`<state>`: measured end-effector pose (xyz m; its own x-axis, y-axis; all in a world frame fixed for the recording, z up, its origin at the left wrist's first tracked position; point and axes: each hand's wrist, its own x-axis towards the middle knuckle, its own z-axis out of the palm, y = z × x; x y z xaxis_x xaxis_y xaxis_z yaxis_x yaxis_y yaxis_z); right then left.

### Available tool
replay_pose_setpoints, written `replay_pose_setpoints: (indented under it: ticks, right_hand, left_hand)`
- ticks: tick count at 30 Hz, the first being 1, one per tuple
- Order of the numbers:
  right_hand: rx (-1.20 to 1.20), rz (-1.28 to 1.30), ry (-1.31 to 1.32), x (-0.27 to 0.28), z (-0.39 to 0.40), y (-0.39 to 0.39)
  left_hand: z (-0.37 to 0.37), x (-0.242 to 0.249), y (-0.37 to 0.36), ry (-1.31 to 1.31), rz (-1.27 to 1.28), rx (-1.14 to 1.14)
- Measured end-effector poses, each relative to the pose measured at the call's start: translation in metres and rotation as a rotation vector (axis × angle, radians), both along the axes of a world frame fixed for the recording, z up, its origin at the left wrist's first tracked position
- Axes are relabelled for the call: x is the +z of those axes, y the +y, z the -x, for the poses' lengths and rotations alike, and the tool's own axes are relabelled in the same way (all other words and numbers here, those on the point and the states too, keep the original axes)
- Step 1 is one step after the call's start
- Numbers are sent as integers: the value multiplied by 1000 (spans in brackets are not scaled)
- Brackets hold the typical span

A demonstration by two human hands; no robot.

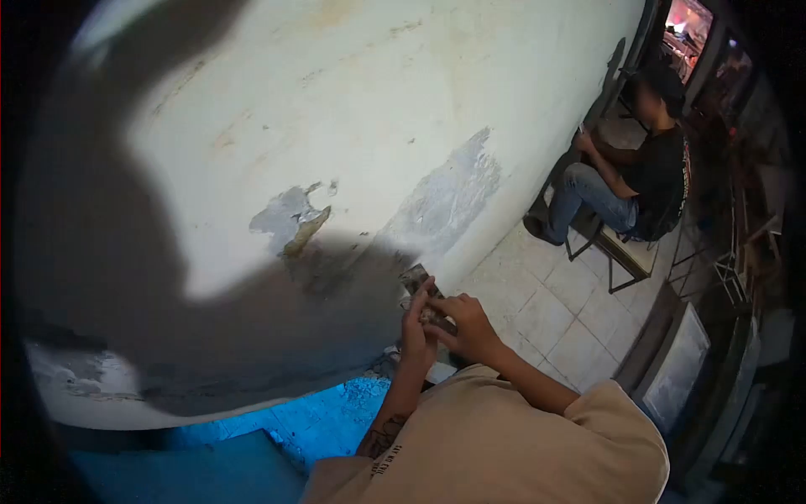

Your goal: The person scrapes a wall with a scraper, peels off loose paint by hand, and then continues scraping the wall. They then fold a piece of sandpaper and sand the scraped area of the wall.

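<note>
Both of my hands are together at the lower edge of a large pale curved surface (369, 92). My left hand (416, 328) is closed around a dark flat tool (414, 275), whose end is near the surface. Across it lies my right hand (467, 326), its fingers pressed on the same tool, with one finger pointing toward my left hand. Grey smeared patches (449, 197) mark the surface above the tool. Farther left, a chipped patch (306, 231) shows a brownish broken edge. A dark shadow covers the surface's lower left.
Another person (646, 168) sits on a low bench (625, 252) at the upper right, hands near the surface. Pale floor tiles (546, 311) lie between us. A flat panel (676, 365) leans at the right. Blue-lit floor (327, 420) and a blue object (193, 470) are at the lower left.
</note>
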<state>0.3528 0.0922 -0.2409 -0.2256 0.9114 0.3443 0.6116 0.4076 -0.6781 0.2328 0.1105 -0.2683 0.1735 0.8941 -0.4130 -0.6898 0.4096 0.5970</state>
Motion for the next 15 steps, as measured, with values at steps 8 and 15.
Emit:
replay_pose_setpoints:
  ticks: [8, 15]
  right_hand:
    - [82, 367, 640, 38, 36, -6]
    - [-6, 646, 1470, 40, 55, 0]
  left_hand:
    - [54, -11, -7, -210, -194, -171]
    - [111, -2, -52, 272, -272, -284]
